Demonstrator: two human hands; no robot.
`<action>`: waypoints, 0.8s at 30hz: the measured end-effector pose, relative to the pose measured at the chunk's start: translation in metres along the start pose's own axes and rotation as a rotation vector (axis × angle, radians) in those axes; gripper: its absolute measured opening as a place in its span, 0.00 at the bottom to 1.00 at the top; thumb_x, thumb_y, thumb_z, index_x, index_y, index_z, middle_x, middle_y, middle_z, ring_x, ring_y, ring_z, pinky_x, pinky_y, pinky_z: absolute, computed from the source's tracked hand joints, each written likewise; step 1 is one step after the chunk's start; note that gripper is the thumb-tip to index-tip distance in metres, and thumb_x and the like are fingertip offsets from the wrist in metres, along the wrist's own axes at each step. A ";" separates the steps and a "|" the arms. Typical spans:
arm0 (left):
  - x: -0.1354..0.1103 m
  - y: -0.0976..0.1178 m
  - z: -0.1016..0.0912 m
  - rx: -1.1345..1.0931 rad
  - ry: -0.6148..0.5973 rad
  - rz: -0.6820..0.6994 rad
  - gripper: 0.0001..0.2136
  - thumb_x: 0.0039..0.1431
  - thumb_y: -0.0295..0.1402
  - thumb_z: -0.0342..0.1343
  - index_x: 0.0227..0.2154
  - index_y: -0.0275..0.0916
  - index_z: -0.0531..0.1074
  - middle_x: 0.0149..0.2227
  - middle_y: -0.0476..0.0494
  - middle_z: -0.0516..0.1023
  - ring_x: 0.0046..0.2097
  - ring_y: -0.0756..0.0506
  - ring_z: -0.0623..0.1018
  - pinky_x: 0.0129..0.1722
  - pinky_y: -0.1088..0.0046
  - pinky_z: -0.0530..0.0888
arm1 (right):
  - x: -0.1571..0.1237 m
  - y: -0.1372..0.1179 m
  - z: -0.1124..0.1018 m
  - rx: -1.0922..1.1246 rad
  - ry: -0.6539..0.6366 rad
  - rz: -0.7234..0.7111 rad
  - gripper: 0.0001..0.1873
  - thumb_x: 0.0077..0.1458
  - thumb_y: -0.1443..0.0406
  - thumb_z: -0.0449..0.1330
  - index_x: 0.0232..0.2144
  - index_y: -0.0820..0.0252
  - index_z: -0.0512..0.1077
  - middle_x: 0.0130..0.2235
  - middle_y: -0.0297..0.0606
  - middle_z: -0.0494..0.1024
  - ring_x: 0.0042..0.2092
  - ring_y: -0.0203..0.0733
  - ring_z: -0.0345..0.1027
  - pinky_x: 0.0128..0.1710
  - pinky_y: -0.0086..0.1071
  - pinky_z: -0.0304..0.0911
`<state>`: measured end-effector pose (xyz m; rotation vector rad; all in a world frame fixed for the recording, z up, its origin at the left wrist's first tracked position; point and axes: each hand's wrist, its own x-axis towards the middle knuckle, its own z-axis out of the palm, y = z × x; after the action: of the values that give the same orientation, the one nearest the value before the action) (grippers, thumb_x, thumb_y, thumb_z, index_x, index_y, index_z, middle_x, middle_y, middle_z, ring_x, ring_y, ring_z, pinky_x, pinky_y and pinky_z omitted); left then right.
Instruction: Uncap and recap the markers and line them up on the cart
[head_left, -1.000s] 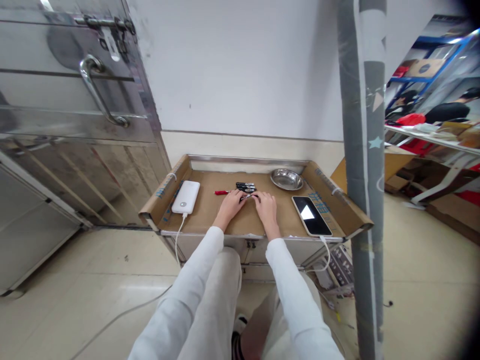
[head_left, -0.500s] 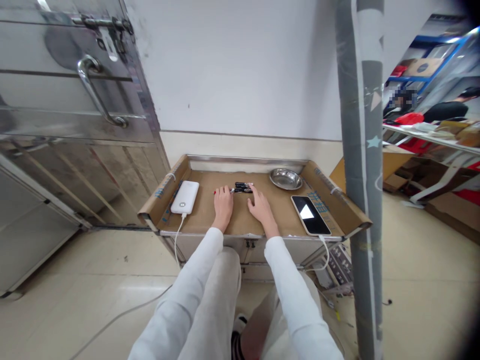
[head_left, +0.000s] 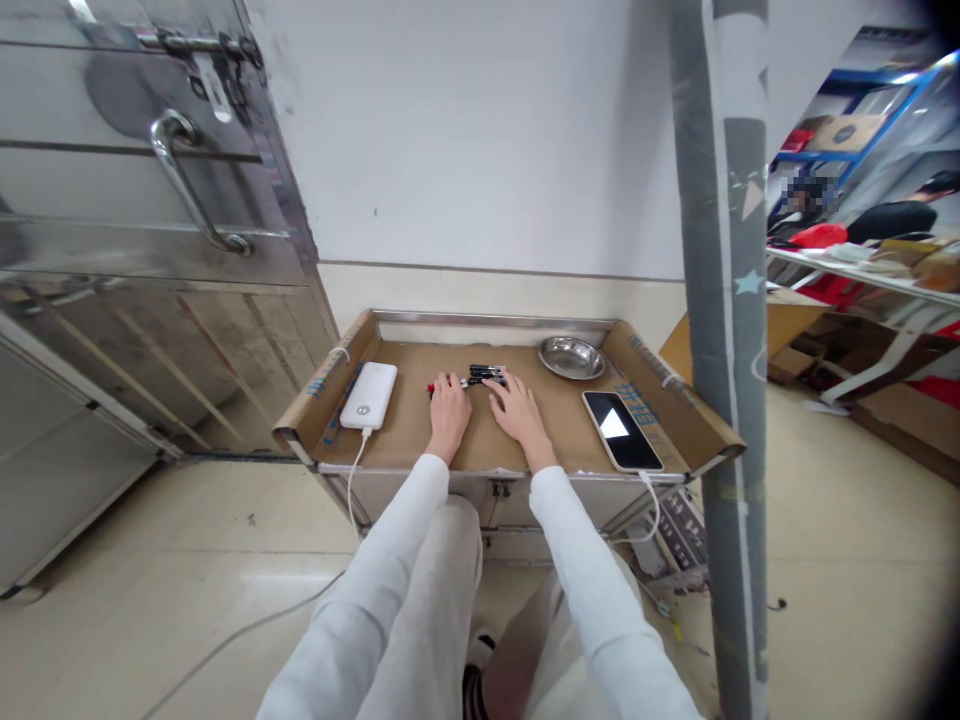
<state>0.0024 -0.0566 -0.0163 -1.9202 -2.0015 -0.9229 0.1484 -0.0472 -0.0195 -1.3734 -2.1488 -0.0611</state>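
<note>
My left hand point(head_left: 448, 412) lies on the cardboard-lined tray point(head_left: 409, 440), fingers closed over a small red-handled tool point(head_left: 431, 387) whose red end shows at its left side. My right hand point(head_left: 516, 407) rests just to the right with fingers stretched out. Its fingertips touch a bunch of small black cylinders point(head_left: 486, 374) lying at the tray's middle back. Both arms wear white sleeves.
A white power bank point(head_left: 368, 395) with a cable sits on the tray's left, a phone point(head_left: 622, 430) on a cable at the right, a steel bowl point(head_left: 572, 358) at the back right. A grey padded pillar point(head_left: 720, 350) stands right of the tray; a metal door point(head_left: 150, 200) stands left.
My hands parted from the tray's middle. The left went left onto the red-handled tool, and the right reached back to the black cylinders.
</note>
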 end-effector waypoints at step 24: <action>0.007 0.001 0.003 -0.155 -0.169 0.291 0.07 0.62 0.29 0.46 0.34 0.37 0.69 0.38 0.40 0.70 0.44 0.42 0.69 0.50 0.59 0.65 | 0.001 0.005 0.000 -0.120 0.067 0.120 0.12 0.57 0.68 0.49 0.41 0.61 0.69 0.42 0.46 0.69 0.45 0.48 0.59 0.44 0.38 0.55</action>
<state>0.0030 -0.0491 -0.0142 -2.3675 -1.7094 -0.8865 0.1520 -0.0444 -0.0205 -1.5435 -2.0319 -0.1902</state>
